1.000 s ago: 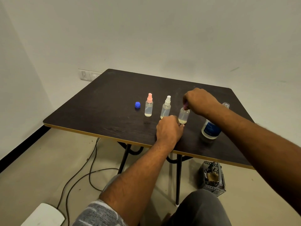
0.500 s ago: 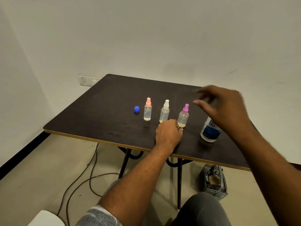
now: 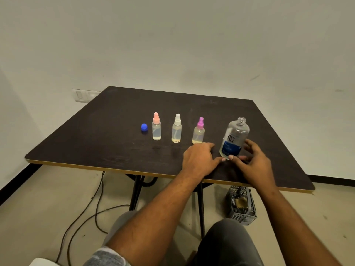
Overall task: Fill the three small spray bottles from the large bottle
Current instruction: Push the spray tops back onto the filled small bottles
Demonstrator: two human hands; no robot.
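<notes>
Three small spray bottles stand in a row on the dark table [image 3: 96, 135]: one with a pink top [image 3: 156, 129], one with a white top [image 3: 176, 131] and one with a purple top [image 3: 198, 133]. Each holds pale liquid. The large clear bottle [image 3: 234, 138] with a blue label stands uncapped to their right. Its blue cap [image 3: 144, 127] lies left of the row. My right hand [image 3: 253, 162] wraps the large bottle's lower part, thumb in front and fingers behind. My left hand [image 3: 199, 158] rests on the table just in front of the purple-topped bottle, holding nothing.
The table's front edge [image 3: 115, 168] runs close under both hands. On the floor beneath stands a grey plastic basket [image 3: 242, 205], and black cables [image 3: 86, 212] trail at the left. A wall socket [image 3: 84, 95] sits behind the table's far left corner.
My right hand let go of the purple spray top, swung right and came down around the large bottle's base. My left hand stayed on the table, and the view shifted.
</notes>
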